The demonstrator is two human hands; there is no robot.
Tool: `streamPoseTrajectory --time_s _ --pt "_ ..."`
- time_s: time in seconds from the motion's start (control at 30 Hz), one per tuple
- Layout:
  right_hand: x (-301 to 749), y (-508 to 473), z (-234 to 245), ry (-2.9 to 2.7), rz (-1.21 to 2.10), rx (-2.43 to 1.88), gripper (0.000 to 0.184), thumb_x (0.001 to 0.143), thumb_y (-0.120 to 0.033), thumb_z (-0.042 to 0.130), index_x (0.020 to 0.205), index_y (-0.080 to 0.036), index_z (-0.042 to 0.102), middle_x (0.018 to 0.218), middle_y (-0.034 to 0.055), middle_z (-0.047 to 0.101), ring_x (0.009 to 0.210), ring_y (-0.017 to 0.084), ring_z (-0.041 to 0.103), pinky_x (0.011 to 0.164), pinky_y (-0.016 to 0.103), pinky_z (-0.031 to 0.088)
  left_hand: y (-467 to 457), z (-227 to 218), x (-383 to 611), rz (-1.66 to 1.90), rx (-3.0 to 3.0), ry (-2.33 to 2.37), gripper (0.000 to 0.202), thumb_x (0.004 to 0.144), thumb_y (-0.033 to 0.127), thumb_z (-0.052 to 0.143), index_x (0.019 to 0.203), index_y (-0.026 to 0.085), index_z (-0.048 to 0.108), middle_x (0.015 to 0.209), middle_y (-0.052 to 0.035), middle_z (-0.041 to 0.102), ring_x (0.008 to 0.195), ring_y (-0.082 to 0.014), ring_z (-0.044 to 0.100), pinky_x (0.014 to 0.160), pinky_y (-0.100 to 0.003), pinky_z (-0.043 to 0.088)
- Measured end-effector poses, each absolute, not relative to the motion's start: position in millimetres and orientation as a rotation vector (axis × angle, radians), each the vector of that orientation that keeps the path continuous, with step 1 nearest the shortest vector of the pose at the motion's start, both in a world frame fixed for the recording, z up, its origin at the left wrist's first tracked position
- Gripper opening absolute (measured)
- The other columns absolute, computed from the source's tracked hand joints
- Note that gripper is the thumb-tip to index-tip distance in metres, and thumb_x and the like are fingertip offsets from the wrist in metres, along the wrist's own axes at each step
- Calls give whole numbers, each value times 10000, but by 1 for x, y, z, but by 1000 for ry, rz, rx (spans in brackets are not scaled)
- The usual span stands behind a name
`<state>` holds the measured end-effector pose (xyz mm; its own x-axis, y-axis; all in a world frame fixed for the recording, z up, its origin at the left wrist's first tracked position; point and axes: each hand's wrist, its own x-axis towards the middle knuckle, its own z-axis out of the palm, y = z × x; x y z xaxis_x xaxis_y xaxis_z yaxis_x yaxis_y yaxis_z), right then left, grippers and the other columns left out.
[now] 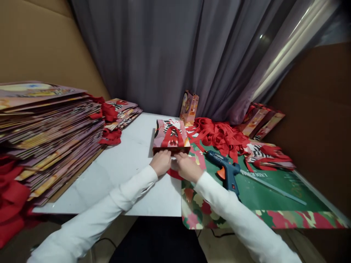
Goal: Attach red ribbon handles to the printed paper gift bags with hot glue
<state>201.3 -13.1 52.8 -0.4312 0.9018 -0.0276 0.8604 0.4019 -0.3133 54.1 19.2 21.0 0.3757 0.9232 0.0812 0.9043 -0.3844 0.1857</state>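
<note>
A small flat paper gift bag (171, 137) with a red ribbon handle lies on the white table (128, 168) in front of me. My left hand (161, 162) and my right hand (187, 167) sit side by side at its near edge, fingers curled and pressing on the bag's dark red rim. Both arms wear white sleeves. A blue hot glue gun (225, 168) with an orange trigger rests just right of my right hand, on a green cutting mat (263, 193).
A tall stack of flat printed bags (49, 135) fills the left side, with a smaller pile (122, 111) behind it. A heap of red ribbon handles (219, 135) lies at the back right, beside more bags (260, 122). A grey curtain hangs behind.
</note>
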Motion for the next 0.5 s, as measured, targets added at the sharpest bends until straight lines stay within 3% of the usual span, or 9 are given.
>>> streamPoseTrajectory --time_s 0.17,0.27,0.37,0.43,0.5 --pt "172 35 42 -2429 482 -1761 342 830 -58 453 1136 -33 604 1170 253 634 1100 317 608 915 407 464 34 18 52 196 2513 1697 313 879 120 390 1080 106 630 1107 -169 669 1023 -248 641 865 -353 498" --pt "183 42 45 -2388 639 -1826 291 799 -74 518 1063 -87 641 995 188 720 879 265 695 746 333 525 40 22 46 145 2502 1691 311 885 128 381 1048 125 646 1002 -153 707 927 -258 679 789 -357 512" --pt "195 40 48 -2376 783 -1846 182 796 -92 540 901 -137 681 728 92 735 640 200 689 604 270 523 46 22 42 139 2485 1688 298 880 132 396 999 136 670 935 -152 721 891 -274 693 758 -364 515" --pt "196 38 47 -2341 773 -1859 177 799 -95 535 870 -150 687 756 92 744 663 198 700 608 259 524 50 19 42 173 2471 1687 298 883 137 401 981 142 682 926 -153 722 881 -275 696 759 -365 517" --pt "191 40 42 -2279 673 -1872 218 806 -88 519 928 -138 692 919 143 750 820 239 718 696 290 535 54 14 42 245 2462 1681 307 892 145 400 1007 151 685 965 -153 719 907 -276 692 786 -370 517"
